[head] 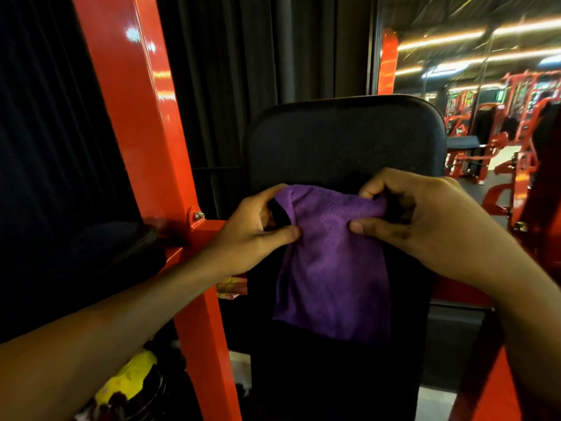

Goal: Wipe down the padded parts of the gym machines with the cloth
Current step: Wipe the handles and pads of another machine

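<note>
Red gym machines fill the dim room. At centre frame a purple cloth [331, 262] hangs before the black back pad [346, 138], pinched at its top corners by the left hand [252, 229] and right hand [416, 214]. Soft, light and limp, it probably handles best bunched in one palm.

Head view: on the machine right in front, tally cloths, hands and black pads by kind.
Cloths: 1, purple cloth
Hands: 2, left hand, right hand, both pinching it
Black pads: 2, back pad, side pad
Total: 5
</note>
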Motion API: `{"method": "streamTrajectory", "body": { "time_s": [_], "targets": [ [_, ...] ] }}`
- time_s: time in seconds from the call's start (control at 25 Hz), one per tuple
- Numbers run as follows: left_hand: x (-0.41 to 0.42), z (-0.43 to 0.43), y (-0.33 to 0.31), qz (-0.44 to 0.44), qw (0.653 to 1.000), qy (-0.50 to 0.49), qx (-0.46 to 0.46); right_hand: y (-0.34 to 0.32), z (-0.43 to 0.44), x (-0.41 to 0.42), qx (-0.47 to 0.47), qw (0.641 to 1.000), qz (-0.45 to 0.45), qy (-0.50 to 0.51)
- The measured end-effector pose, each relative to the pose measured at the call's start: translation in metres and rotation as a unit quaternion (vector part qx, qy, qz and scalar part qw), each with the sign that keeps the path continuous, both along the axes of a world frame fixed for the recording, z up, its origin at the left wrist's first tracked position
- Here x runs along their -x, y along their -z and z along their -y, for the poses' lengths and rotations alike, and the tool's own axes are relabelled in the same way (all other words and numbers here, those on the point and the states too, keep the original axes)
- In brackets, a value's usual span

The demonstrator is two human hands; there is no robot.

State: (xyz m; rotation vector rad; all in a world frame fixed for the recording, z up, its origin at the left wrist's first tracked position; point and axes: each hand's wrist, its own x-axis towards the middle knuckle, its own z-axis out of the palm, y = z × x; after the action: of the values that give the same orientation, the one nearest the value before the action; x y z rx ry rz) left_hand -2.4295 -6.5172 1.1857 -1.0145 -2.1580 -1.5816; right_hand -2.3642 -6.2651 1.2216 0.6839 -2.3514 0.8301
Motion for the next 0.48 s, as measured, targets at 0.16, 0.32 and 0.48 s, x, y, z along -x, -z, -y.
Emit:
{"method": "streamTrajectory", "body": {
  "time_s": [0.16, 0.32, 0.48],
  "targets": [
    [-0.004, -0.002, -0.004, -0.02, 1.0, 0.009, 0.007, 0.007, -0.001, 0.004, 0.013, 1.0, -0.009, 0.006],
    [-0.006, -0.006, -0.005, -0.024, 1.0, 0.008, -0.001, 0.021, 0.006, 0.01, 0.026, 0.995, -0.083, 0.053],
    [-0.006, -0.004, 0.008, -0.016, 0.999, -0.012, -0.034, 0.025, 0.016, 0.006, 0.034, 0.989, -0.101, 0.1]
  ]
}}
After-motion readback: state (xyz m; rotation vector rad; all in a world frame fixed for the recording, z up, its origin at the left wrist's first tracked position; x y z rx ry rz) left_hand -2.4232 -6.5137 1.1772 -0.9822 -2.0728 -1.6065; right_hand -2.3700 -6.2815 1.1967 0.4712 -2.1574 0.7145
